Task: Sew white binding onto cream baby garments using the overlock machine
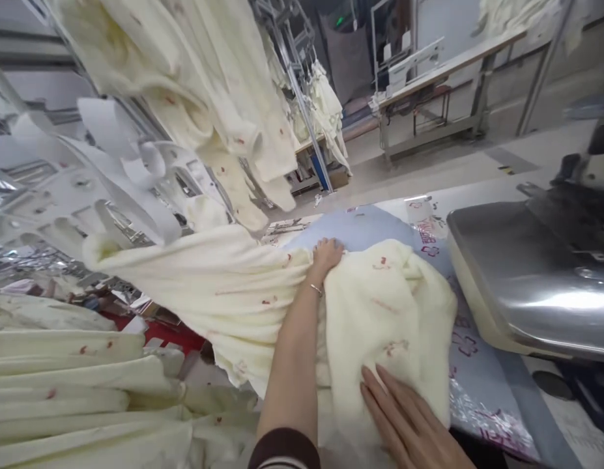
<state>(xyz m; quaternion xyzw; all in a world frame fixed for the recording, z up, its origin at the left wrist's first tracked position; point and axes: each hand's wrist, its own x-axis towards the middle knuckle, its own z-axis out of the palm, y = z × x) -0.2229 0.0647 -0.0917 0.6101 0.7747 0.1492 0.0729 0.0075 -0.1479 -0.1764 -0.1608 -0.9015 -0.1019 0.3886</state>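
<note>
A pale cream plush garment [387, 293] with small red prints lies partly folded on the table in front of me. My left hand [328, 254] reaches to its far edge, fingers curled on the gathered cloth. From there a long gathered stretch of the garment [223, 273] spreads to the left, over the table's edge. Flat on the near part of the folded cloth rests my right hand [414, 420], with its fingers stretched out. The underside of the garment is hidden.
Right of the cloth stands a machine with a shiny metal cover [536, 273]. Printed clear plastic [477, 365] covers the blue-grey tabletop. Cream garments [208, 85] hang at upper left, above white strips [120, 176]. More cream cloth [77, 397] lies at lower left. Behind is a sewing table [453, 65].
</note>
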